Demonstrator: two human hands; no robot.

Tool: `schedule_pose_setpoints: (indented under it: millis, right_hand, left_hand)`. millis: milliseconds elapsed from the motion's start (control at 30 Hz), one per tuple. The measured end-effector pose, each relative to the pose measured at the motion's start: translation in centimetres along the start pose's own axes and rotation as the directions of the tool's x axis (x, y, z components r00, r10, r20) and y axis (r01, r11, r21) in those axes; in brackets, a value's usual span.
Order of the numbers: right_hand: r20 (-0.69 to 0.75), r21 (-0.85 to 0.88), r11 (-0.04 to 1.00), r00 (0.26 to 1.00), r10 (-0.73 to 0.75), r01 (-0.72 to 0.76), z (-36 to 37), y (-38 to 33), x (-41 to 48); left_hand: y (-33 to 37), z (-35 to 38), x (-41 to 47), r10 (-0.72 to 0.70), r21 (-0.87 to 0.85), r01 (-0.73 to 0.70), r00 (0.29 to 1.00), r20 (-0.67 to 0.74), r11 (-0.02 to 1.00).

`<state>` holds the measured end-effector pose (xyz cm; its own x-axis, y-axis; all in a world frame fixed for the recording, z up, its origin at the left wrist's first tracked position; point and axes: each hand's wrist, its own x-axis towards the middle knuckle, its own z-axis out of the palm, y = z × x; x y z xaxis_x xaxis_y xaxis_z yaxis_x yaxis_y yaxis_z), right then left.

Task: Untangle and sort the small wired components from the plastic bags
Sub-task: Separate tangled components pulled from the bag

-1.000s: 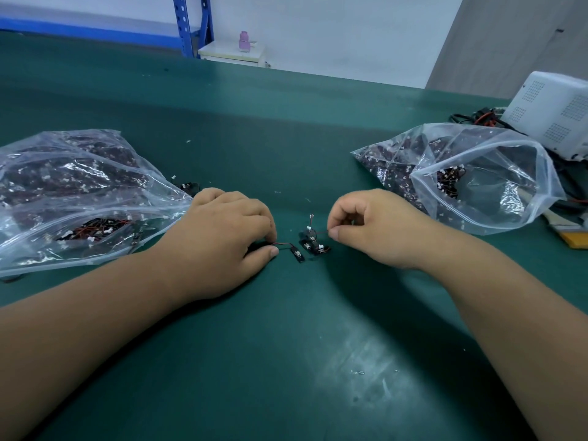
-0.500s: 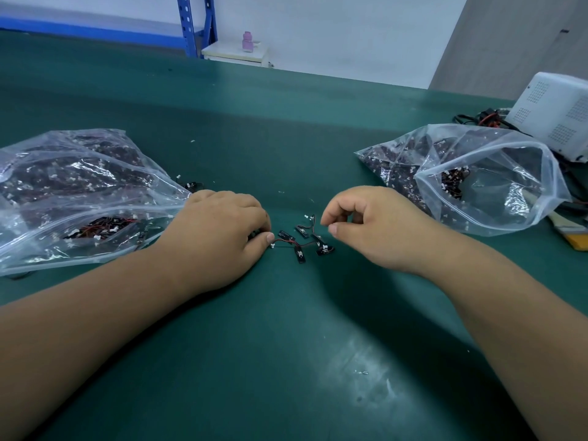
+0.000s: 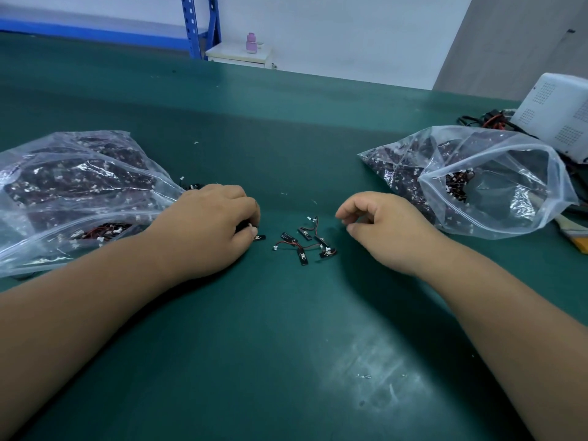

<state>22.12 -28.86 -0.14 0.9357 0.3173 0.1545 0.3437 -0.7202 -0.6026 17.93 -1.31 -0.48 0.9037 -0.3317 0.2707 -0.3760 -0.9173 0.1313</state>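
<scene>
Left grip (image 3: 216, 227) pinches one component (image 3: 260, 238); right grip (image 3: 388, 230) hangs loosely curled, empty, with the tangle (image 3: 304, 233) just leftward, between the two.

Green table (image 3: 286, 361), white perforated box (image 3: 560, 113), blue rack (image 3: 194, 27), pink bottle (image 3: 251, 43)

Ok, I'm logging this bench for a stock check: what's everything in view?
loose wired components: several, black with red-black wires, table centre
held component: one, black, at left thumb
plastic bags: two, clear, part-filled, left and right
table mat: one, green
perforated box: one, white, far right
cables: a bundle, black and red, beside box
brush: one, pale and yellow, right edge
bottle: one, pink, background
shelf post: one, blue, background
left hand: fingers pinch the component
right hand: fingers loosely curled, empty
</scene>
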Motion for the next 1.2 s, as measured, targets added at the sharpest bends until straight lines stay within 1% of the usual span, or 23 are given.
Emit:
schedule_pose_setpoints:
  millis: [133,200,267,467,567,733,800,867,967,1033,1200]
  right_hand:
    - [-0.107,0.037,0.999,0.994,-0.001,0.005,1.0,0.3,0.0]
    - [-0.149,0.062,0.998,0.989,0.022,-0.013,1.0,0.6,0.1]
    - [-0.177,0.119,0.992,0.982,0.06,-0.039,1.1,0.9,0.2]
    - [-0.202,0.22,0.974,0.973,0.108,-0.063,1.2,1.1,0.2]
    - [-0.205,0.243,0.967,0.97,0.131,-0.079,1.2,1.1,0.2]
    - [-0.226,0.244,0.969,0.969,0.094,-0.038,1.0,0.7,0.0]
    - [-0.236,0.238,0.971,0.97,0.06,-0.002,1.1,0.5,-0.1]
    - [-0.238,0.222,0.975,0.971,0.028,0.027,1.2,0.2,-0.3]
    - [-0.249,0.196,0.979,0.968,-0.007,0.057,1.3,0.1,-0.3]
    - [-0.246,0.204,0.978,0.969,0.001,0.05,1.2,0.2,-0.3]
    - [-0.235,0.231,0.973,0.971,0.04,0.016,1.2,0.6,-0.1]
  left_hand:
    - [-0.1,-0.1,0.0,0.025,0.023,-0.026,0.999,0.03,0.999]
    - [-0.1,-0.2,0.0,0.049,0.032,-0.05,0.998,0.042,0.998]
    - [0.0,-0.2,-0.1,0.059,0.021,-0.06,0.998,0.021,0.998]
    - [0.5,-0.2,0.0,0.04,-0.09,-0.05,0.993,-0.111,0.995]
    - [0.4,-0.2,0.1,0.007,-0.138,-0.025,0.992,-0.128,0.99]
    - [0.6,-0.6,-0.1,0.052,-0.189,-0.074,0.992,-0.116,0.979]
    - [0.7,-0.9,-0.1,0.066,-0.232,-0.08,0.996,-0.064,0.97]
    - [0.8,-1.3,-0.1,0.095,-0.262,-0.084,0.995,0.029,0.961]
    - [1.2,-1.8,-0.1,0.167,-0.252,-0.127,0.976,0.143,0.959]
    - [1.4,-2.2,0.0,0.187,-0.25,-0.134,0.962,0.201,0.959]
    - [1.7,-2.7,-0.1,0.188,-0.262,-0.093,0.91,0.369,0.961]
